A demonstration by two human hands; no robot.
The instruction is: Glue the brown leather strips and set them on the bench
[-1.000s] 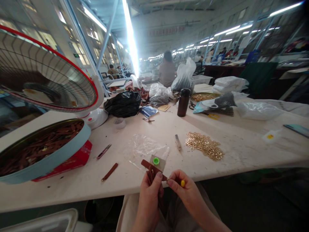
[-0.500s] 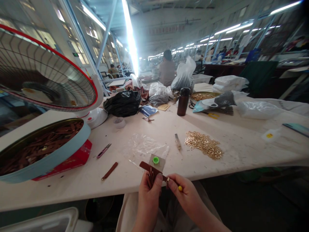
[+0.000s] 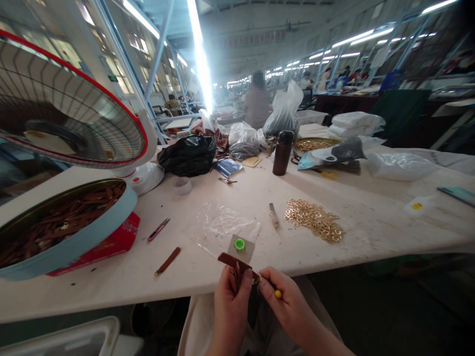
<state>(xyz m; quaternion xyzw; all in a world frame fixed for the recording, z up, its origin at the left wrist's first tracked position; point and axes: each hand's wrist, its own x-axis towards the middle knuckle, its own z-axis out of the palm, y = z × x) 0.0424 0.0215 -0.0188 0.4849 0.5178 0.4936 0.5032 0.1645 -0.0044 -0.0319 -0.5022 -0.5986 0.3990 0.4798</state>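
Several brown leather straps are bunched in my left hand [image 3: 233, 291], whose thumb presses on one long leather strap [image 3: 233, 260] pointing up and left. My right hand [image 3: 284, 299] is closed at that strap's lower right end, where a small gold ring [image 3: 259, 280] shows by the thumb and fingertips. A yellow-tipped tool [image 3: 278, 294] sticks out of my right fist; the rest of it is hidden. Just beyond the hands lies a grey square plate [image 3: 245, 254] with a green cap [image 3: 239, 244] on it. Another brown strap [image 3: 167, 261] rests on the table to the left.
A pile of gold rings [image 3: 315, 220] lies right of a small blade tool [image 3: 274, 216]. Thread snips [image 3: 159, 230], a round tin [image 3: 70, 254] of brown strips and a fan [image 3: 74, 109] are at left. Behind stand a dark bottle [image 3: 282, 153] and a black bag [image 3: 189, 155].
Both hands stay together on the strap, which has shifted slightly right and down. The right fingertips have moved closer around the ring end. The view has tilted slightly.
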